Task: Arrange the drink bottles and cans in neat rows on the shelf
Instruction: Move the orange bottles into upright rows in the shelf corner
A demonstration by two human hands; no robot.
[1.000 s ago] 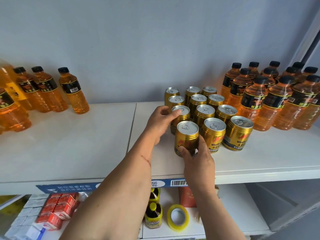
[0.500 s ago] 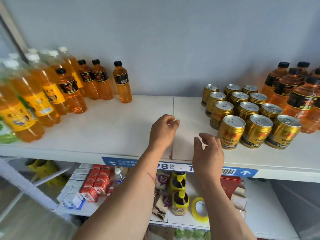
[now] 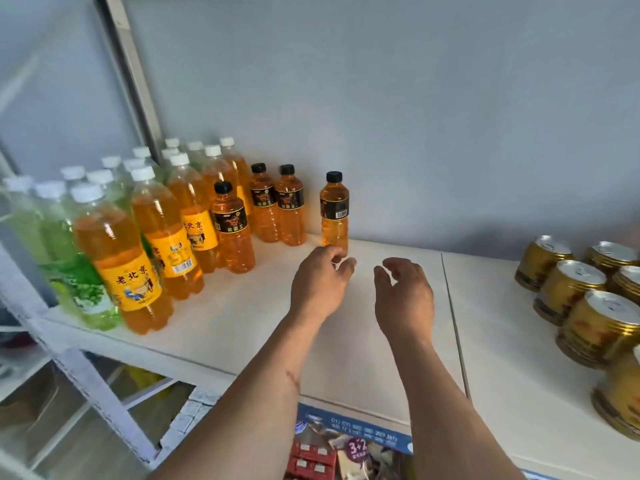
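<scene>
Both hands reach toward the lone black-capped amber plastic bottle (image 3: 334,211), apart from its three matching bottles (image 3: 263,206), likely to regroup it. Left hand (image 3: 320,284) loosely curled, empty, nearest the lone bottle's base; right hand (image 3: 403,296) relaxed, spread, empty. Gold metal cans (image 3: 571,289) stand far right of it.

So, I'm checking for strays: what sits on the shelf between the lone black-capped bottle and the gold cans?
Nothing stands there. In the head view, the stretch of shelf between the lone black-capped bottle and the gold cans is bare, crossed only by a panel seam.
</scene>
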